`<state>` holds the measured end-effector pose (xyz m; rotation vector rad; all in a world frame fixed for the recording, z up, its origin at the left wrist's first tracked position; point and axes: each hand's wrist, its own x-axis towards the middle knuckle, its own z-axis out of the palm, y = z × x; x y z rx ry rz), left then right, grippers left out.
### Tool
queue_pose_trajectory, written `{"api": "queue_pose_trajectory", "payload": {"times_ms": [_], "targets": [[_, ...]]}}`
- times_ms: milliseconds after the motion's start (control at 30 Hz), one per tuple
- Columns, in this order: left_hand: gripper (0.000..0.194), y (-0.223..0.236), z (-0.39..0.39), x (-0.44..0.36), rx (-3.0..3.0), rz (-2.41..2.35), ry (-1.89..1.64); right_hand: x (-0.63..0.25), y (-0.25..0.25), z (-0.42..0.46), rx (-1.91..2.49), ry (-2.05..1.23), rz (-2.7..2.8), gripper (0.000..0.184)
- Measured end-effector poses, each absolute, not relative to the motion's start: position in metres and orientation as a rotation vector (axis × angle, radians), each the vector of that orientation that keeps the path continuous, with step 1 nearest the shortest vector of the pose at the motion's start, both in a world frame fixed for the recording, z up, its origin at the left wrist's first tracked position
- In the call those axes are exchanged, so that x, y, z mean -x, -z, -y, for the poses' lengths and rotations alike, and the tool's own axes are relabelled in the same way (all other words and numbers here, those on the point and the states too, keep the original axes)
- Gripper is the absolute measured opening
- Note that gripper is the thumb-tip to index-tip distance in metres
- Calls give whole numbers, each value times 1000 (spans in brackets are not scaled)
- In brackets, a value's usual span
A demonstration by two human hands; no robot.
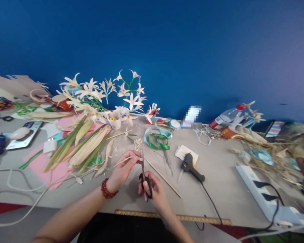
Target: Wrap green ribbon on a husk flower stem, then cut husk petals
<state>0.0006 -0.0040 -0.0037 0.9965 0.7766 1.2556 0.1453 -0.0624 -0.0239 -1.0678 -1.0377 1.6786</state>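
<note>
My left hand (123, 170), with a red bead bracelet on the wrist, pinches a thin pale strip of husk (120, 162) that pokes out to the left. My right hand (153, 192) is closed round the black handles of scissors (143, 172), whose blades point up and meet the strip at my left fingertips. Both hands hover just above the grey table (218, 189) near its front edge. A long thin wooden stick (164, 179) lies on the table just right of the scissors.
Pale husk flowers on green stems (103, 94) and long husk leaves (86, 148) lie at the left. Green ribbon (158, 140), a black glue gun (191, 167) with its cord, a white power strip (266, 195), a bottle (225, 118), dry husks at right, a ruler (172, 216) along the edge.
</note>
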Motion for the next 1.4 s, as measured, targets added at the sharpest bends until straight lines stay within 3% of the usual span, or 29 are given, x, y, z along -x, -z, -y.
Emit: {"api": "queue_pose_trajectory", "payload": {"times_ms": [667,1400], "targets": [[15,0,-1,3,-1130,-741,-1181,-158,19,56,1152,-1523,1021,43],[17,-2,-6,8,-1127,-703,-991,-188,0,52,1151,-1783,1317,42]]}}
